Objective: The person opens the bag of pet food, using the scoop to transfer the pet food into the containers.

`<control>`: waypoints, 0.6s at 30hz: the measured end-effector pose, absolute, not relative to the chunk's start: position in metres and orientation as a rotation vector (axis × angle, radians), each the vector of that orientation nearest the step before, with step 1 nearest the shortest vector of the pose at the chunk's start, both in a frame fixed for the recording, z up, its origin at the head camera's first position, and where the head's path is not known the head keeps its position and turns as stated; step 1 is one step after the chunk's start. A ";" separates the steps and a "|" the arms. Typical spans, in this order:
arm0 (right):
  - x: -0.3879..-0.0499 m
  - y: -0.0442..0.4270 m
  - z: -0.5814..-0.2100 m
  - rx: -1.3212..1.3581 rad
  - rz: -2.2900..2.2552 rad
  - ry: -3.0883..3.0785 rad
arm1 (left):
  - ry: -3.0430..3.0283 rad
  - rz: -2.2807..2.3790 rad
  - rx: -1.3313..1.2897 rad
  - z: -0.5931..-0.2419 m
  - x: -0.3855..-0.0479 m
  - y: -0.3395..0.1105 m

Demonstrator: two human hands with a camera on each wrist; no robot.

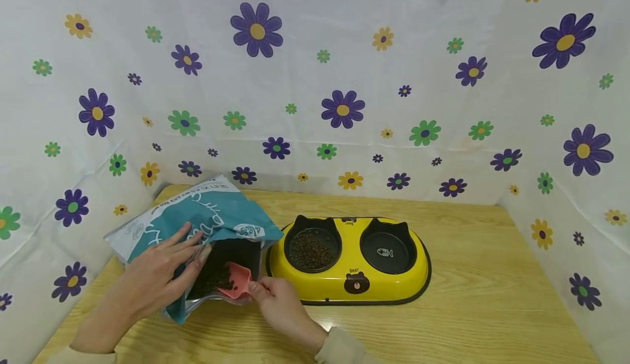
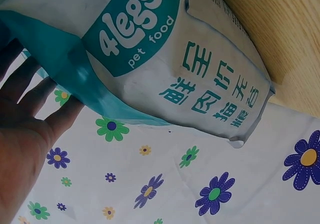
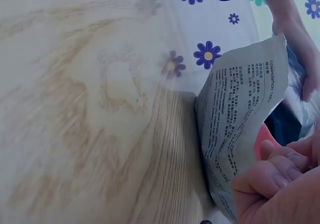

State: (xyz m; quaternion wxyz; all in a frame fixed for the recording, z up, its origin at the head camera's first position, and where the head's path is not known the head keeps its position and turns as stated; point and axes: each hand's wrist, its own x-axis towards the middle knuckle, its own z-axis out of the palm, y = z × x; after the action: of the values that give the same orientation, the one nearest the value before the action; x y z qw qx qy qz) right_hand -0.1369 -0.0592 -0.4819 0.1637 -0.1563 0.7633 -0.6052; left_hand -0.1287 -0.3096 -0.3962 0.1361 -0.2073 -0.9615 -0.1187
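A teal and white pet food bag (image 1: 169,219) lies on its side at the left of the table, its mouth gaping toward the front. At the mouth's left edge, my left hand (image 1: 159,271) holds the bag, fingers over the outside; in the left wrist view, the fingertips of that hand (image 2: 30,114) are partly hidden behind the teal fold. My right hand (image 1: 283,304) pinches the handle of a pink scoop (image 1: 239,281), whose bowl is inside the mouth among brown kibble (image 1: 211,276). In the right wrist view, curled fingers mostly cover the scoop (image 3: 265,136).
A yellow double pet bowl (image 1: 315,290) stands right of the bag, close to it. Kibble lies in its left black bowl (image 1: 301,233); the right black bowl (image 1: 381,260) shows a fish-bone print. Flower-printed cloth (image 1: 295,80) surrounds the wooden table (image 1: 472,309) at the back and sides.
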 end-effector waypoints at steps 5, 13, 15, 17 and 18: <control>-0.135 -0.064 -0.483 -0.500 -1.713 2.200 | -2.774 -0.336 -0.598 -0.396 -0.129 -0.309; -0.132 -0.068 -0.484 -0.429 -1.797 2.103 | -2.776 -0.337 -0.594 -0.396 -0.130 -0.308; -0.131 -0.068 -0.485 -0.377 -1.868 2.013 | -2.781 -0.339 -0.592 -0.397 -0.130 -0.309; -0.129 -0.067 -0.485 -0.313 -1.933 1.885 | -2.788 -0.338 -0.587 -0.397 -0.130 -0.309; -0.129 -0.067 -0.485 -0.285 -1.961 1.815 | -2.791 -0.336 -0.585 -0.396 -0.130 -0.309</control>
State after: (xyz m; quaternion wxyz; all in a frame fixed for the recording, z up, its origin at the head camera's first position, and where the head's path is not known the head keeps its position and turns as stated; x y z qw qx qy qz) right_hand -0.1285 -0.0667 -0.4849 0.2252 -0.1032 0.6581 -0.7110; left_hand -0.1296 -0.3090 -0.3964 0.1346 -0.2018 -0.9632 -0.1160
